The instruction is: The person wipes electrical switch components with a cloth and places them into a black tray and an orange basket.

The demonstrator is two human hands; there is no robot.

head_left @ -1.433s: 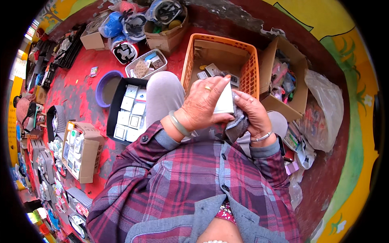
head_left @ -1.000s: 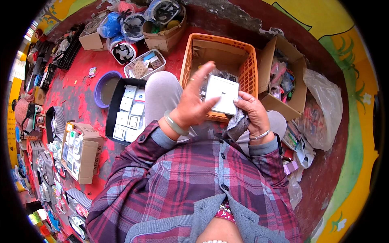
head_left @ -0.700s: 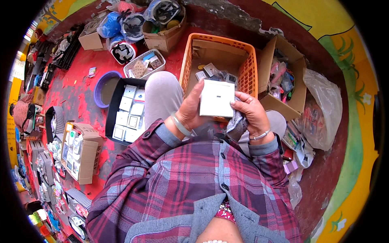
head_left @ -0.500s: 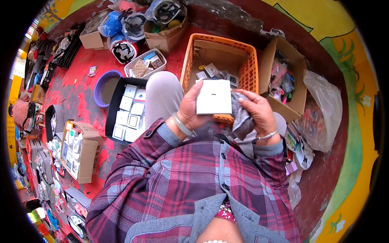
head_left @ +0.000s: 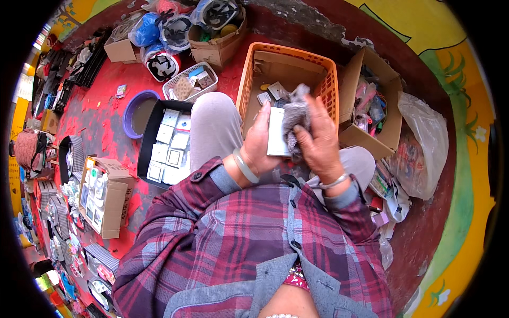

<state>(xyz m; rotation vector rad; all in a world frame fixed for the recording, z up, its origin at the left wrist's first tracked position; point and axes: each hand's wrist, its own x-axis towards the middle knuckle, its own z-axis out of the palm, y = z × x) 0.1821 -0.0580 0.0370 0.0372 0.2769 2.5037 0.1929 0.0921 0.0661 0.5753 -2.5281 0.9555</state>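
The fingers of the right hand (head_left: 317,139) are closed around a wad of grey cloth (head_left: 295,117), which is pressed against the face of a white square plate (head_left: 277,132). The plate is gripped along its left edge by the curled fingers of the left hand (head_left: 260,142), thumb side toward the body. Both are held above the lap, just in front of the near rim of the orange basket (head_left: 245,95).

Against the picture half a second earlier, a change is recorded: the plate was then presented face-up and uncovered, with the cloth bunched below the right hand; the cloth is now laid over the plate's right half and the plate is turned more edge-on. It is judged that inspection of the plate has given way to wiping it.

Hidden or uncertain: the right half of the plate is covered by cloth and fingers, so its surface condition cannot be assessed. The right fingertips are buried in the cloth. The underside of the plate is not seen.

Outward from the hands, a black tray (head_left: 148,153) of similar white plates is noted beside the left knee on the red floor (head_left: 101,114), with a cardboard box (head_left: 379,114) at the basket's right side. Contents of both are too small to identify individually.
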